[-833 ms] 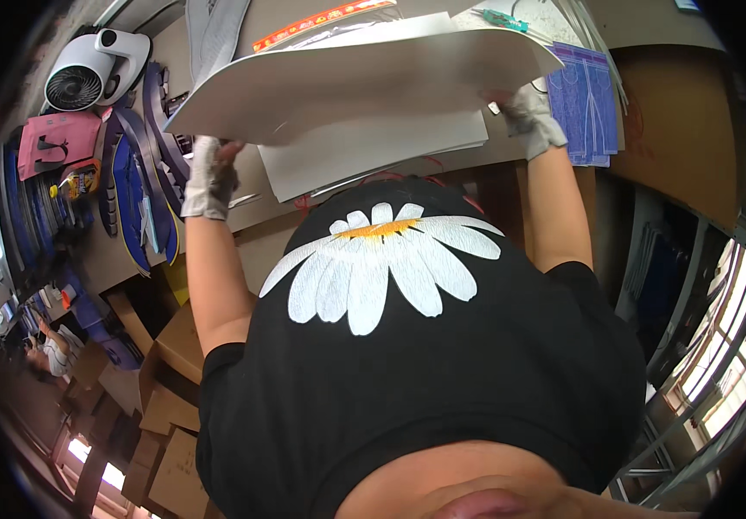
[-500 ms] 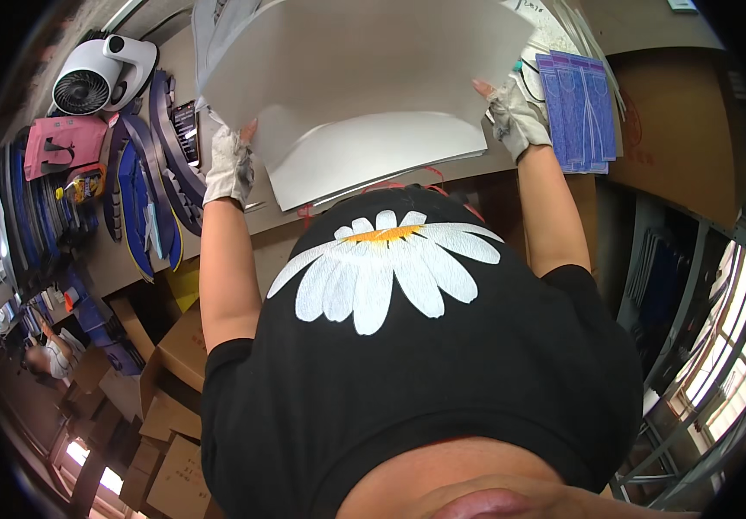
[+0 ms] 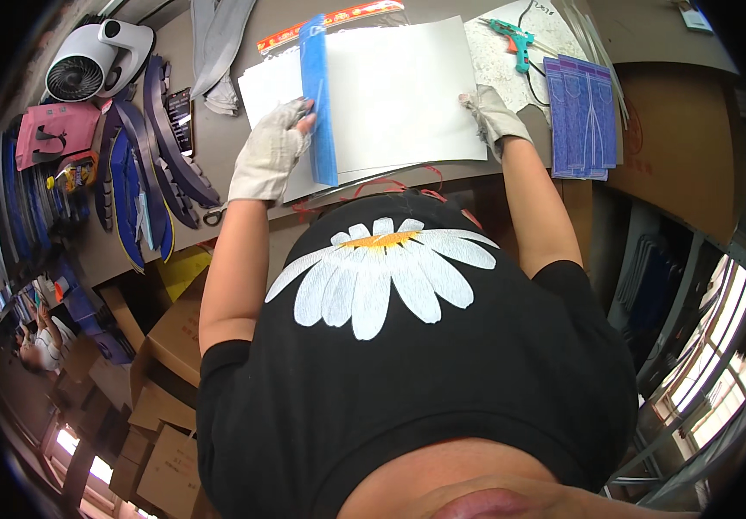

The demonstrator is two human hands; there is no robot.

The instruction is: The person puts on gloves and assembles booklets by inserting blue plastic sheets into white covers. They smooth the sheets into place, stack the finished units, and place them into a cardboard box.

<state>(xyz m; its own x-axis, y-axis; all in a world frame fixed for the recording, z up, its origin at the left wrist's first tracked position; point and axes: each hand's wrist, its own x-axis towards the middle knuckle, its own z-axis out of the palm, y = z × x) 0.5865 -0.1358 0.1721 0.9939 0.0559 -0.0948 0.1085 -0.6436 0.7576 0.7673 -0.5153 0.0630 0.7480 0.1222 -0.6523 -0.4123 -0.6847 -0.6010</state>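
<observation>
While we are looking down on the worktable (image 3: pixel 217 134), we are seeing the white sheets (image 3: pixel 399 95) lying between the two gloved hands, with uneven edges showing on the left. Across their left part the blue strip (image 3: pixel 323 117) is lying with its long axis running from the far side toward the body. The left hand (image 3: pixel 274 151) is the nearer one: its fingers are bending just left of the strip, their tips touching its edge. The right hand (image 3: pixel 497 119) is resting at the right edge of the sheets, well apart from the strip, fingers partly curled. We are not able to tell whether either hand is gripping or merely pressing, since the undersides of the fingers are hidden; nor are we making out whether the strip is lying quite flat.
</observation>
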